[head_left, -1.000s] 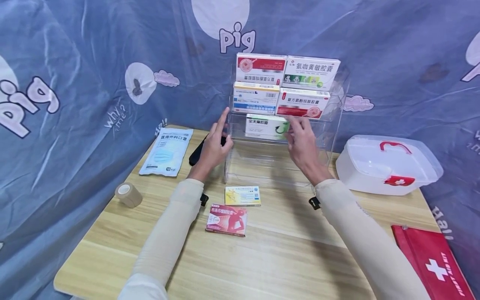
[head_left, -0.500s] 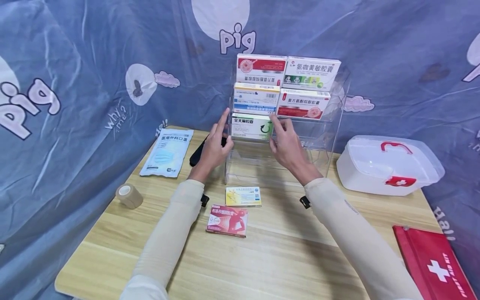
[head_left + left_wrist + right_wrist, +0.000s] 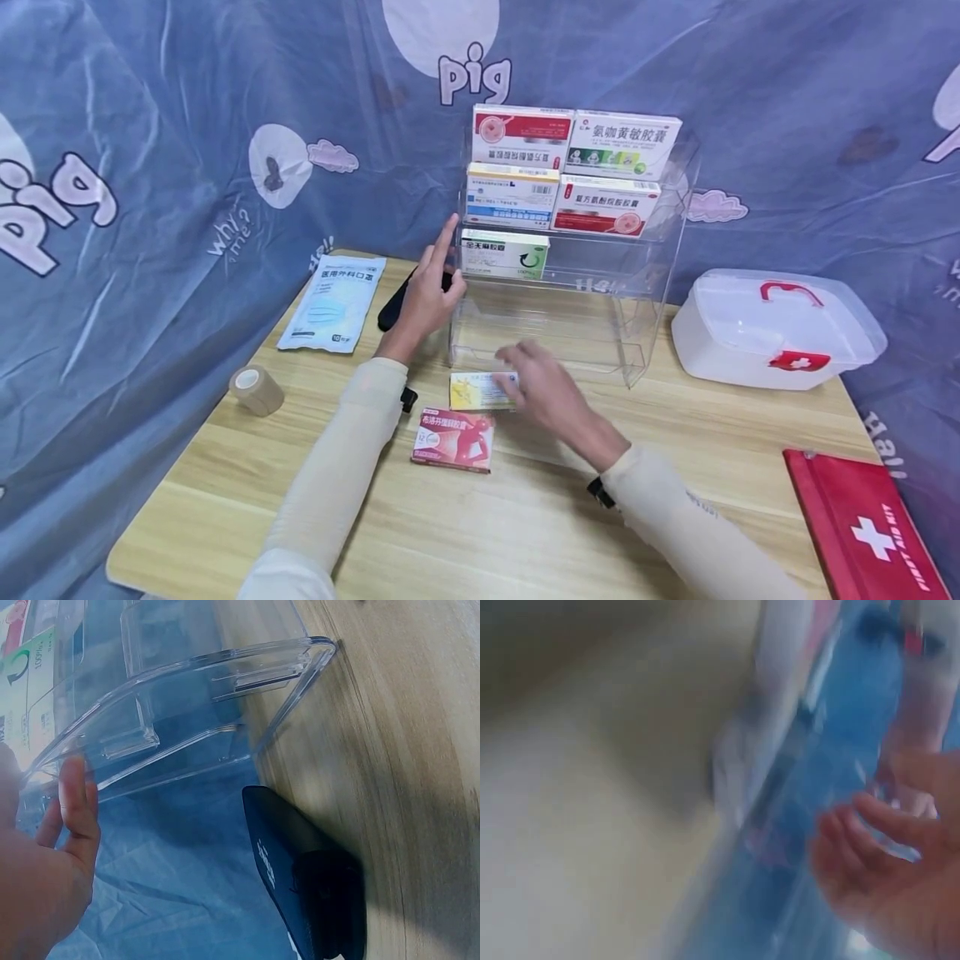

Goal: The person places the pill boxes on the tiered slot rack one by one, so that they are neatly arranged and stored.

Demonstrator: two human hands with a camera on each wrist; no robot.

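My left hand (image 3: pixel 427 293) is at the left side of a clear acrylic display rack (image 3: pixel 547 321), its index finger straight up along the side edge. In the left wrist view the fingers (image 3: pixel 75 799) touch the outer face of the clear side panel. My right hand (image 3: pixel 546 385), blurred and with loosely bent fingers, hovers over the right end of a yellow-and-white medicine box (image 3: pixel 468 392) and holds nothing. A pink medicine box (image 3: pixel 453 440) lies just in front of that. On the rack's third tier, at the left, stands a white-and-green medicine box (image 3: pixel 502 254).
Several medicine boxes (image 3: pixel 606 207) fill the two upper tiers. Right of the rack sits a white first-aid case (image 3: pixel 750 333), with a red pouch (image 3: pixel 862 525) nearer. Leftward are a mask packet (image 3: pixel 333 304), a tape roll (image 3: pixel 257 390) and a black case (image 3: pixel 307 877).
The white-and-green box slid left along its tier to the rack's left side. My right hand then left it and came down over the yellow-and-white box. My left hand stayed put.
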